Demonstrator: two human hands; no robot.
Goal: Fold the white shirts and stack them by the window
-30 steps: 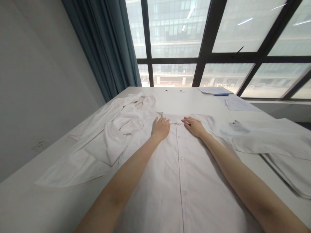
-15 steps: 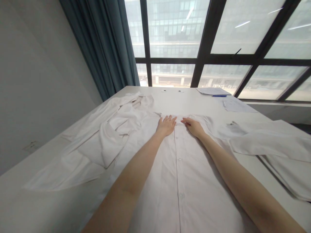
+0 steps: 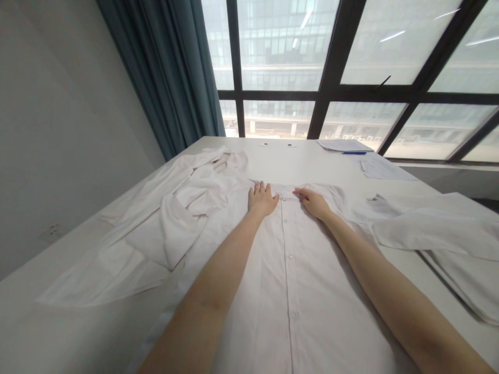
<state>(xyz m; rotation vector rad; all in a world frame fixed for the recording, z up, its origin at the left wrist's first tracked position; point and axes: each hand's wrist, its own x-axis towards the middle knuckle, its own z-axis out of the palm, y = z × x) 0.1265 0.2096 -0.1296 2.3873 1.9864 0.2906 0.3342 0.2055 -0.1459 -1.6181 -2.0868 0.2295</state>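
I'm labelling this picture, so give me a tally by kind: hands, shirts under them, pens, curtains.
Left hand and right hand: 2
Buttoned shirt under them: 1
Blue pen: 1
Dark blue curtain: 1
Total: 5

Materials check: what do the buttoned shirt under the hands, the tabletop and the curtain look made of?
Shirt: thin, matt cloth, perhaps cotton or a blend; it lies in soft, shallow creases.
Tabletop: probably laminate or painted board; the surface looks smooth and evenly white, with no grain showing.
Curtain: heavier-looking matt blue-grey fabric, fibre unclear; it hangs in deep folds.
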